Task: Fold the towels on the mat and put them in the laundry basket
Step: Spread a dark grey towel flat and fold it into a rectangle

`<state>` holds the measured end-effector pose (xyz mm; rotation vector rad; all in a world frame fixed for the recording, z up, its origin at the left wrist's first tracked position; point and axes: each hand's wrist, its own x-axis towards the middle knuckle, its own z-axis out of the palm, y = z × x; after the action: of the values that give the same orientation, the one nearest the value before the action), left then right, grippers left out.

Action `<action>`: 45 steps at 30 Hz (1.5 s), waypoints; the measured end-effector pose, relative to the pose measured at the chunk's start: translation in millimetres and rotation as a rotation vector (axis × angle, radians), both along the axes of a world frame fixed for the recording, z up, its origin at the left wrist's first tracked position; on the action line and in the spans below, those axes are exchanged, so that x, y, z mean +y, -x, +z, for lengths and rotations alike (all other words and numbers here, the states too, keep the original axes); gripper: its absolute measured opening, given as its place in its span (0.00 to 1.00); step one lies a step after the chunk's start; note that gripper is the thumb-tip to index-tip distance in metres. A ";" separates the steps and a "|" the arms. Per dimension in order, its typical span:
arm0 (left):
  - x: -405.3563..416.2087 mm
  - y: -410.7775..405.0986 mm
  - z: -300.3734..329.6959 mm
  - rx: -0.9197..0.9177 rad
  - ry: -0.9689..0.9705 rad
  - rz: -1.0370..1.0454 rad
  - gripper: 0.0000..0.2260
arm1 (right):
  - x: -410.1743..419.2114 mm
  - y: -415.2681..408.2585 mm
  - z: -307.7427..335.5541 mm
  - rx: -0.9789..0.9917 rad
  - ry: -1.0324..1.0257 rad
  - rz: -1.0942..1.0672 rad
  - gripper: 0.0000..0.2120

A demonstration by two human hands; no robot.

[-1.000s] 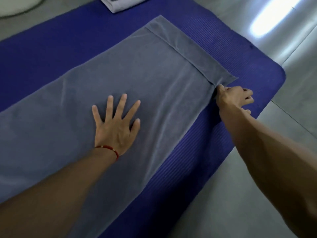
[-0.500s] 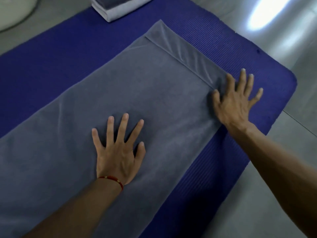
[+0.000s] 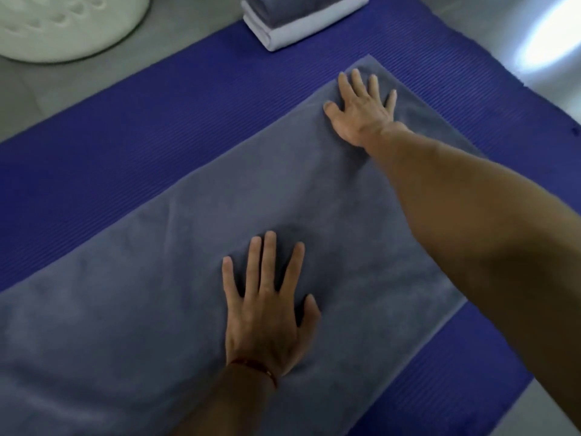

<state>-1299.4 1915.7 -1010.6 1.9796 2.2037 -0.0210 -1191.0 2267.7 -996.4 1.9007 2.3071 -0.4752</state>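
Observation:
A long grey towel (image 3: 157,294) lies spread flat and slanting across the blue mat (image 3: 157,127). My left hand (image 3: 267,316) presses flat on the towel's middle, fingers spread, a red band at the wrist. My right hand (image 3: 361,108) lies flat with straight fingers on the towel's far end, near its top corner. A stack of folded towels (image 3: 301,20), grey on white, sits at the mat's far edge. The white laundry basket (image 3: 63,23) stands on the floor at the top left, only partly in view.
Grey tiled floor (image 3: 550,413) surrounds the mat, with a bright glare at the top right. The mat's right edge runs close to my right arm.
My right hand slid from the towel's near right corner up along its end to the far corner, now flat. The view shifted, bringing the folded stack and basket into sight. My left hand stayed pressing.

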 end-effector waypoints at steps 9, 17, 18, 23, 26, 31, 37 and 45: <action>0.7 -1.1 -1.6 -0.009 -0.005 -0.001 0.35 | -13.3 13.7 13.3 -0.023 0.011 0.044 0.36; -3.6 -1.2 -6.5 0.008 -0.027 -0.019 0.34 | -222.2 -44.9 -13.3 -0.044 -0.172 -0.128 0.33; -2.9 -1.4 -6.6 0.008 -0.030 -0.021 0.34 | -225.7 -49.3 -17.8 -0.045 -0.153 -0.119 0.33; -3.2 1.6 -9.8 -0.027 -0.047 0.008 0.34 | -226.6 -38.8 -16.0 -0.014 -0.096 -0.107 0.33; -1.2 8.6 -5.2 -0.288 -0.148 0.117 0.34 | -280.2 -23.3 -16.1 0.025 -0.102 -0.025 0.32; -50.8 82.7 -4.3 -0.353 -0.256 0.253 0.29 | -412.9 20.0 -20.6 0.058 -0.172 0.067 0.33; -145.7 284.1 6.1 -0.108 0.068 0.453 0.23 | -539.0 120.1 -12.9 0.180 -0.095 0.346 0.33; -169.0 375.9 10.5 -0.230 0.187 0.490 0.24 | -575.3 148.1 -20.8 0.119 -0.084 0.487 0.38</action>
<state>-1675.4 1746.8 -1000.1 1.2411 2.3652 0.0603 -1339.1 1692.4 -1017.2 1.2899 2.7805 -0.4431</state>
